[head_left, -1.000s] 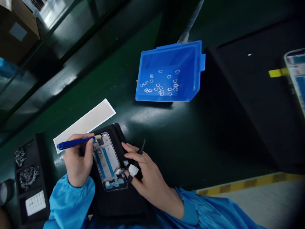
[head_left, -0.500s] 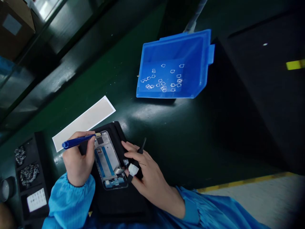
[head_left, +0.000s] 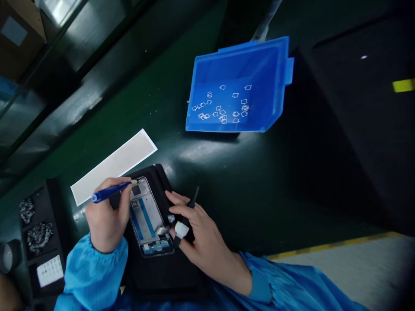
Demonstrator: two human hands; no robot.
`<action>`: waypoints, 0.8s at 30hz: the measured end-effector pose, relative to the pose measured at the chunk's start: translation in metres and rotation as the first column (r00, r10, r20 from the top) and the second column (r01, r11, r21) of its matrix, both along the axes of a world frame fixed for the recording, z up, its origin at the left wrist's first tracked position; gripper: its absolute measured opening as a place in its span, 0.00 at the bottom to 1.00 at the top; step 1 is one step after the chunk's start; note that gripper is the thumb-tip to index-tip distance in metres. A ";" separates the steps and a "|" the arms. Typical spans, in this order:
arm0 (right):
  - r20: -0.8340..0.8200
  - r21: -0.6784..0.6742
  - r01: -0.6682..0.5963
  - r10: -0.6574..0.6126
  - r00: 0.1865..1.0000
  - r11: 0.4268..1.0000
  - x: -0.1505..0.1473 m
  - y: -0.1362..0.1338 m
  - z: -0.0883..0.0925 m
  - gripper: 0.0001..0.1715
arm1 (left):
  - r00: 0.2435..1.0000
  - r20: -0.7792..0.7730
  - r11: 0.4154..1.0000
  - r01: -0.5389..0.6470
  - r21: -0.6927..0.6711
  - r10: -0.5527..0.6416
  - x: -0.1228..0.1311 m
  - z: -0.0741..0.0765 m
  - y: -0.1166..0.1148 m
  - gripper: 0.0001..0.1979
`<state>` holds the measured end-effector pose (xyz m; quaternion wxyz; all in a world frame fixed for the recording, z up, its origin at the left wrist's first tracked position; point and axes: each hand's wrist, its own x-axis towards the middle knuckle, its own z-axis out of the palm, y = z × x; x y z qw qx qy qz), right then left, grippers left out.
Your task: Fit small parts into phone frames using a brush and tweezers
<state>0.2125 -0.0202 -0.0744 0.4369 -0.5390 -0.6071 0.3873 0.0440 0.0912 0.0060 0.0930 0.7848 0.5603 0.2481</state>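
A phone frame (head_left: 144,220) with blue strips on its silvery inside lies on a black holder (head_left: 162,276). My left hand (head_left: 108,214) pinches a blue pen-like tool (head_left: 108,192), its pale tip at the frame's upper end. My right hand (head_left: 204,237) rests at the frame's right side, fingers closed around dark tweezers (head_left: 193,198) with a white wrapping (head_left: 181,230). A small shiny metal piece (head_left: 161,230) shows by its fingertips, over the frame's lower part. A long pale sheet (head_left: 113,166) lies behind my left hand.
A blue bin (head_left: 240,86) with several small white outlined pieces stands farther back. At the left is a black compartment tray (head_left: 53,216) holding small dark parts and a white label. A round container (head_left: 9,255) sits beside it. A cardboard box (head_left: 21,39) is at the upper left.
The rear end of the blue tool has swung slightly right and its tip has shifted slightly right along the frame's top. My right hand looks almost unchanged.
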 end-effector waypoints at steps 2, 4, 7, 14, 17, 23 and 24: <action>-0.002 -0.001 -0.001 0.001 1.000 1.000 0.000 0.000 0.000 0.25 | 1.000 -0.002 1.000 -0.010 0.028 0.010 0.000 -0.003 -0.003 0.12; -0.007 0.001 0.001 -0.001 1.000 1.000 0.000 0.000 0.000 0.26 | 0.998 0.046 0.999 -0.045 0.012 0.044 -0.001 -0.006 -0.005 0.13; -0.009 0.008 0.006 -0.006 1.000 1.000 0.000 0.001 0.001 0.26 | 0.989 0.130 0.997 -0.071 -0.024 0.074 -0.003 -0.011 -0.004 0.14; 0.000 0.005 -0.002 0.002 1.000 1.000 0.000 0.002 0.001 0.24 | 0.985 0.165 0.999 -0.044 0.015 0.041 -0.001 -0.012 -0.006 0.11; -0.005 0.000 -0.004 0.004 1.000 1.000 0.000 0.001 0.001 0.24 | 0.986 0.161 0.999 -0.043 0.015 0.040 0.000 -0.009 -0.007 0.12; -0.015 -0.014 -0.014 0.014 1.000 1.000 0.000 0.000 0.001 0.27 | 0.940 0.329 0.996 -0.085 -0.038 0.093 -0.001 -0.011 -0.004 0.14; -0.013 -0.018 -0.016 0.016 1.000 1.000 0.000 0.000 0.001 0.27 | 0.935 0.341 0.996 -0.087 -0.028 0.091 0.000 -0.011 -0.004 0.15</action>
